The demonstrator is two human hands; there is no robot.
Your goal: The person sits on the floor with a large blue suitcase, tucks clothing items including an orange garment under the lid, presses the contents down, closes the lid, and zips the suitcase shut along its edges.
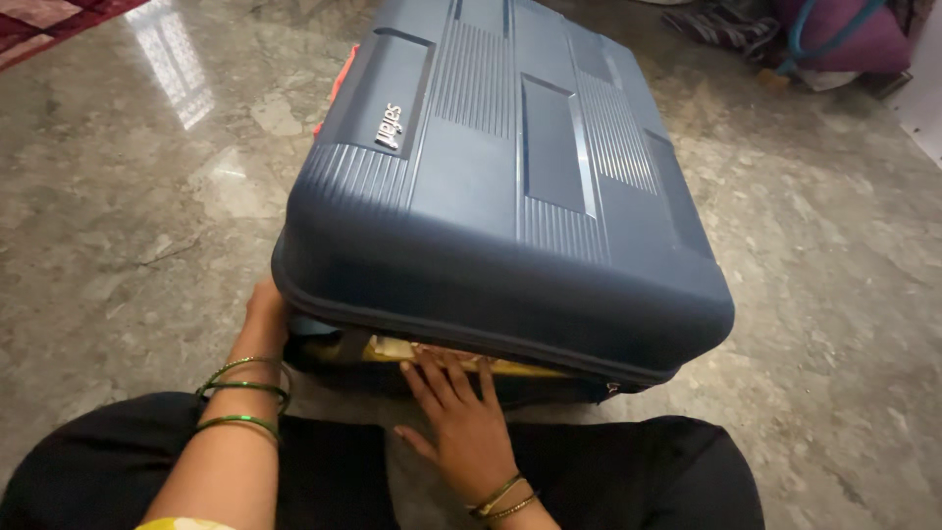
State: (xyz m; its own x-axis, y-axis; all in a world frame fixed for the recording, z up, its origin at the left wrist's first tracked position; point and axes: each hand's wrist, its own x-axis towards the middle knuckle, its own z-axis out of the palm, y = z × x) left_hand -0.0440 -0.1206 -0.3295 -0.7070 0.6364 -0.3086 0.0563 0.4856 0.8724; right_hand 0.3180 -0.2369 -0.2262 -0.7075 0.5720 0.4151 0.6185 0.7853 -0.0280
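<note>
A dark blue hard-shell suitcase (510, 167) lies flat on the marble floor in front of my knees, its ribbed lid lowered but not fully down. Yellow and pale contents (392, 346) show in the gap at the near edge. My left hand (263, 312) is at the near left corner of the case, its fingers hidden under the lid's rim. My right hand (459, 407) lies flat with fingers spread, fingertips pushed into the gap under the lid. Green and gold bangles sit on both wrists.
Something red-orange (339, 79) sticks out at the suitcase's far left side. A purple bag and striped cloth (814, 34) lie at the top right. A red patterned rug (49, 25) is at the top left. My black-clad legs (638, 471) fill the bottom.
</note>
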